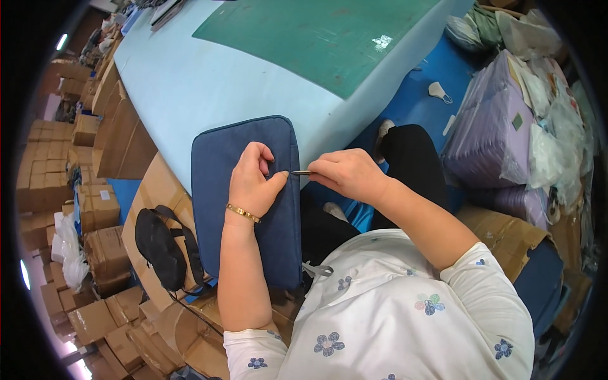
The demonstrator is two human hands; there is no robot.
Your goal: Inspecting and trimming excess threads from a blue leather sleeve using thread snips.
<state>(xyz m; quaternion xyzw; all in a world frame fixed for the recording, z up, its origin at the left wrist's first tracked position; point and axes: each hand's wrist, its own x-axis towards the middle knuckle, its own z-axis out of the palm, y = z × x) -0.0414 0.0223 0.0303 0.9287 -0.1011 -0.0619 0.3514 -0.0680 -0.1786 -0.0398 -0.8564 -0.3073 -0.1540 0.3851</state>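
A dark blue zip case like a laptop sleeve (212, 202) lies flat, partly over the pale table's corner and close to my body. My left hand (250, 180) rests on its upper face with the fingers curled. The left thumb reaches to the case's right edge; whatever the curled fingers may hold is hidden. In my right hand (348, 172) a slim, pointed metal tool (301, 172) is pinched between thumb and fingers. Its tip meets the case's edge seam right beside my left thumb. The tool's exact kind is too small to make out.
A green cutting mat (310, 41) covers the far part of the light blue table (158, 76). A black pouch with a strap (159, 247) lies on cardboard at left. Stacked cartons (104, 253) fill the left side. Plastic-wrapped purple goods (491, 120) stand at right.
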